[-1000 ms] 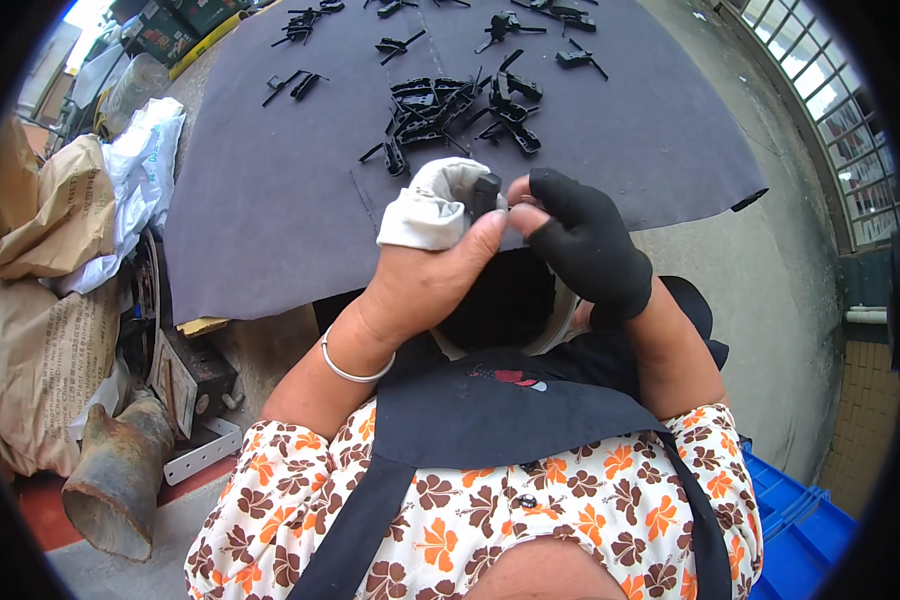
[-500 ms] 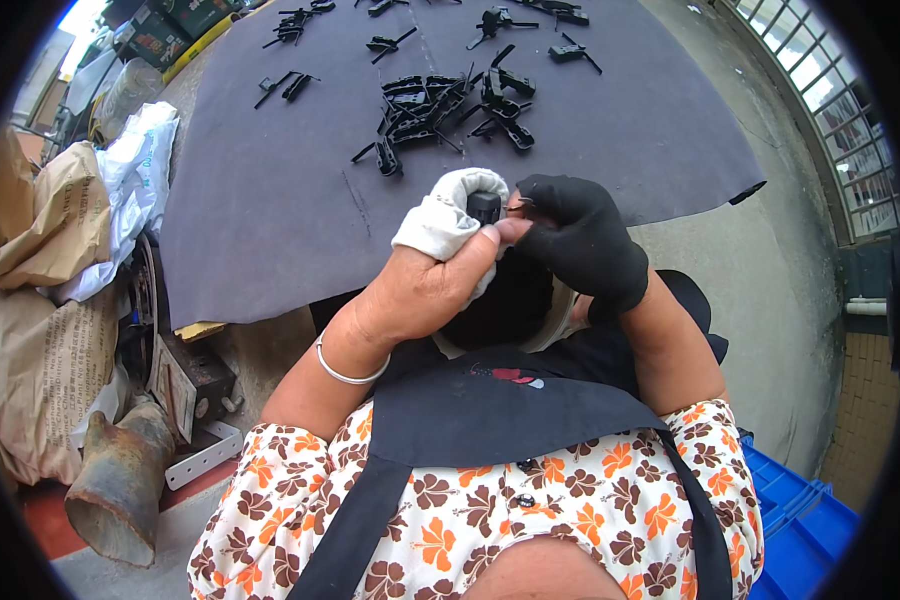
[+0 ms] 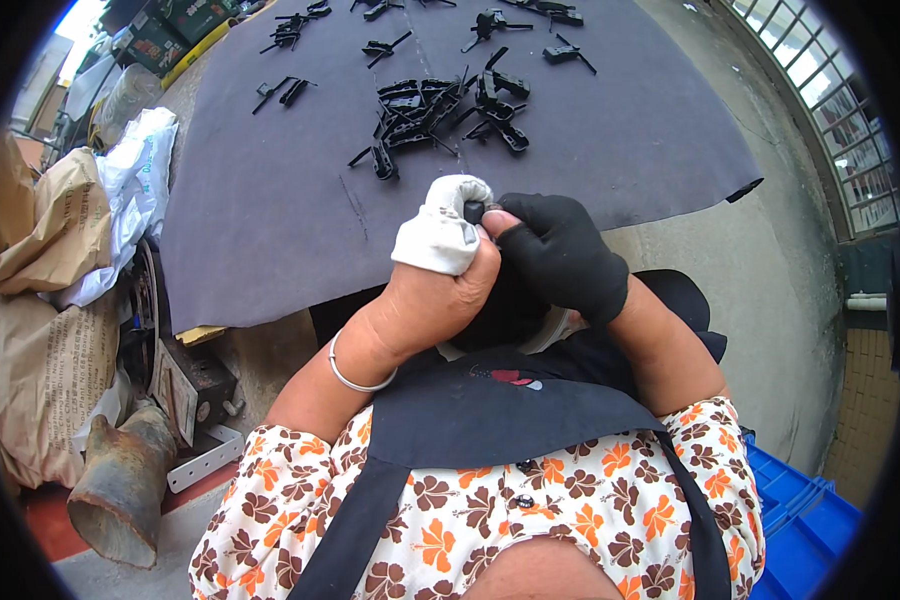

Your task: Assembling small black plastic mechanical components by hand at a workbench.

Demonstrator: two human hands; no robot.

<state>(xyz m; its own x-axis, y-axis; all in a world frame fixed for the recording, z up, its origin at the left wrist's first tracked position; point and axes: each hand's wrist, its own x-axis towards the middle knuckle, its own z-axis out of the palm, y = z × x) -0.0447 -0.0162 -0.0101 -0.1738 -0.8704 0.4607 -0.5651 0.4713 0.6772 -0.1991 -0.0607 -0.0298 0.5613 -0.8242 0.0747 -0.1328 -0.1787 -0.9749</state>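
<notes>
A small black part (image 3: 474, 212) sits in the left hand (image 3: 444, 268), up by the curled fingers, near the front edge of the table (image 3: 260, 225); most of it is hidden. That hand is closed round the part, its fingers wrapped in a white glove (image 3: 436, 238), the thumb bare and laid alongside. The right hand (image 3: 560, 250), in a black glove (image 3: 582, 268) with the thumb tip bare, meets it from the right — thumb and fingertips pinched together at the part's end, touching or almost touching it; whether they grip something else of their own, I cannot tell. Just beyond the hands, on the grey cover, lies a heap (image 3: 412, 112) of similar black pieces, with a second cluster (image 3: 496, 108) beside it on the right. More pieces (image 3: 380, 49) lie spread singly and in small groups toward the far edge. A bracelet (image 3: 358, 384) rings the left wrist, and a dark apron (image 3: 490, 425) covers part of a flowered shirt (image 3: 436, 540). To the left of the table stand brown paper bags (image 3: 48, 375) and a white bag (image 3: 138, 165), with a rusty pipe (image 3: 122, 485) and a pale metal bracket (image 3: 206, 459) lower down. A blue crate (image 3: 815, 535) shows at lower right — a barred window (image 3: 820, 85) above, at upper right.
</notes>
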